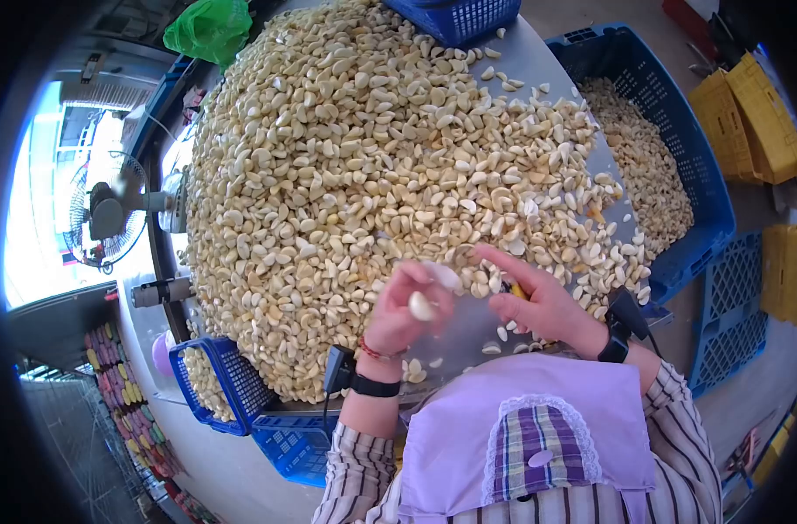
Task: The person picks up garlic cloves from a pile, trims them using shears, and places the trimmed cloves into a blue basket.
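Pale cloves (346, 166), garlic by their look, lie in a big heap on a metal table (477, 325). My left hand (403, 306) is raised over the near edge of the heap, its fingers curled and partly blurred. A single garlic clove (422, 306) shows at those fingers. To its right, my right hand (542, 306) has the index finger stretched forward and the thumb below it. Between them sits a small yellow-and-black tool (514, 288), mostly hidden by the hand. Loose cloves lie on the metal just under both hands.
A large blue crate (717, 205) with more cloves stands at the right. Blue baskets (250, 384) are at the near left, and another basket (460, 19) is at the far edge. A green plastic bag (208, 31) and a fan (110, 214) are on the left.
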Tool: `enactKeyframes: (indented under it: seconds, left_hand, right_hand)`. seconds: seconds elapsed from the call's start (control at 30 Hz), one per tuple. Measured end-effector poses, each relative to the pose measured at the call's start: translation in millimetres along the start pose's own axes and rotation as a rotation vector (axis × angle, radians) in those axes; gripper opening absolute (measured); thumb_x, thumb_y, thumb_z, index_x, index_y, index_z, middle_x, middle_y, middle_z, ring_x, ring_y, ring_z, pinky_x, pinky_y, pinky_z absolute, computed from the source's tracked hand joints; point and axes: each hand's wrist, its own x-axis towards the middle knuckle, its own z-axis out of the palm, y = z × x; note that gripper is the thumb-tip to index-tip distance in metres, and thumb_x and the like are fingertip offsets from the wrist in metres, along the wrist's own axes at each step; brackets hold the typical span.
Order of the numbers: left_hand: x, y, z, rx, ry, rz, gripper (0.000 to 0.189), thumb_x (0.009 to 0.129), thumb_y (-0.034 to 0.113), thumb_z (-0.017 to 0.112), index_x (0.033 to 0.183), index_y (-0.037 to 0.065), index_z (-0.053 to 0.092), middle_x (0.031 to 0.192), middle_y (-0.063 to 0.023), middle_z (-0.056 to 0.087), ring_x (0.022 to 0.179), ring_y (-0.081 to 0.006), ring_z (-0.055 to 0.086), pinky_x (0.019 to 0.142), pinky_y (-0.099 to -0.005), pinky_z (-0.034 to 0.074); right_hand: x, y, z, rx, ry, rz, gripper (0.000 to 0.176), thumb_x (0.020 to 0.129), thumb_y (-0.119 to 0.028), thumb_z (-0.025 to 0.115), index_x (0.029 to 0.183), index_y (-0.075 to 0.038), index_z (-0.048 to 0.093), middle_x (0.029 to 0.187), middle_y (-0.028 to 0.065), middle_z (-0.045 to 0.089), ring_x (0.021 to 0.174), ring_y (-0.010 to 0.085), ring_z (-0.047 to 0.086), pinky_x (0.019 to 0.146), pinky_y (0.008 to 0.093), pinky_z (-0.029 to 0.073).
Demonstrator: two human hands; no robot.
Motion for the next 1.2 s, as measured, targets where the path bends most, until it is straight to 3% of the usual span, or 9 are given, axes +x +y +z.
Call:
enactKeyframes:
  seconds: [0.1, 0.17, 0.23, 0.37, 0.57, 0.77, 0.93, 1.13, 1.2]
  left_hand:
    - [6.8, 24.5, -3.3, -0.229, 0.235, 0.305, 0.034, 0.084, 0.012, 0.063, 0.116, 0.008, 0.051, 0.092, -0.0079, 0.061, 0.064, -0.0155, 0.058, 0.054, -0.0216, 0.046]
    - [4.6, 49.4, -48.2, 0.112, 0.601, 0.274, 0.027, 0.085, 0.009, 0.061, 0.111, 0.003, 0.057, 0.084, -0.0051, 0.062, 0.064, -0.0146, 0.058, 0.057, -0.0254, 0.047]
    - [25.3, 60.7, -70.3, 1.071, 0.944, 0.164, 0.023, 0.086, 0.01, 0.061, 0.107, 0.0, 0.063, 0.082, -0.0033, 0.063, 0.065, -0.0117, 0.058, 0.058, -0.0245, 0.046]
    - [33.8, 58.9, -106.9, 1.866, 0.875, 0.176, 0.025, 0.085, 0.013, 0.063, 0.106, -0.001, 0.065, 0.081, -0.0011, 0.063, 0.064, -0.0086, 0.056, 0.058, -0.0215, 0.045]
    - [28.6, 43.4, -35.5, 0.49, 0.76, -0.083, 0.013, 0.089, 0.01, 0.059, 0.096, 0.002, 0.066, 0.078, -0.0031, 0.064, 0.054, -0.004, 0.051, 0.045, -0.0158, 0.039]
    - [24.0, 3.1, 53.6, 0.328, 0.626, -0.096, 0.002, 0.084, 0.005, 0.064, 0.083, 0.004, 0.062, 0.072, -0.0024, 0.062, 0.056, -0.0059, 0.052, 0.047, -0.0174, 0.038]
    - [17.0, -8.1, 41.8, -0.341, 0.061, 0.104, 0.004, 0.085, 0.007, 0.058, 0.085, 0.004, 0.06, 0.077, -0.006, 0.063, 0.066, -0.0134, 0.058, 0.055, -0.0203, 0.045]
    - [51.9, 32.3, -21.3, -0.475, 0.351, 0.395, 0.026, 0.084, 0.026, 0.063, 0.099, 0.004, 0.062, 0.08, -0.0074, 0.064, 0.067, -0.0189, 0.059, 0.052, -0.0211, 0.045]
    - [69.4, 42.7, -37.6, 1.148, 0.925, 0.072, 0.028, 0.083, 0.032, 0.066, 0.088, 0.005, 0.066, 0.076, -0.0056, 0.064, 0.063, -0.0172, 0.058, 0.057, -0.0242, 0.046]
  right_hand:
    - [-1.1, -0.3, 1.6, 0.156, 0.065, 0.137, 0.058, 0.09, -0.024, 0.06, 0.143, -0.018, 0.035, 0.132, 0.0083, 0.05, 0.067, 0.0035, 0.051, 0.053, 0.0183, 0.046]
    - [0.8, 2.7, 1.1, 0.173, 0.074, 0.134, 0.055, 0.091, -0.022, 0.059, 0.142, -0.018, 0.037, 0.132, 0.0075, 0.05, 0.067, 0.0034, 0.051, 0.051, 0.0179, 0.046]
    - [1.9, 6.0, 2.5, 0.15, 0.068, 0.103, 0.055, 0.091, -0.022, 0.059, 0.141, -0.019, 0.038, 0.131, 0.0068, 0.05, 0.067, 0.0035, 0.051, 0.052, 0.018, 0.046]
    - [0.6, 2.1, 0.2, 0.093, 0.046, 0.074, 0.054, 0.091, -0.022, 0.059, 0.141, -0.02, 0.039, 0.132, 0.0058, 0.049, 0.067, 0.0037, 0.051, 0.052, 0.0181, 0.046]
    - [-3.9, -3.9, -6.8, 0.032, 0.099, 0.093, 0.058, 0.09, -0.023, 0.061, 0.142, -0.017, 0.037, 0.135, 0.0061, 0.048, 0.07, 0.0046, 0.053, 0.058, 0.0197, 0.048]
    - [8.5, 24.5, 0.0, -0.286, 0.099, -0.368, 0.058, 0.09, -0.023, 0.06, 0.142, -0.01, 0.036, 0.113, 0.0027, 0.059, 0.076, 0.0062, 0.056, 0.07, 0.0227, 0.049]
    - [1.1, 6.9, -3.8, 0.156, -0.06, 0.051, 0.049, 0.093, -0.019, 0.056, 0.139, -0.011, 0.041, 0.08, -0.0007, 0.059, 0.061, 0.0037, 0.052, 0.056, 0.0186, 0.045]
    - [2.9, 8.8, -6.9, 0.308, 0.097, 0.073, 0.044, 0.094, -0.021, 0.054, 0.136, -0.014, 0.045, 0.065, -0.005, 0.049, 0.047, 0.0006, 0.042, 0.044, 0.0154, 0.039]
    - [4.0, 10.5, -5.9, 0.296, 0.102, 0.059, 0.044, 0.094, -0.022, 0.054, 0.137, -0.014, 0.045, 0.065, -0.0048, 0.05, 0.047, 0.0006, 0.043, 0.045, 0.0154, 0.039]
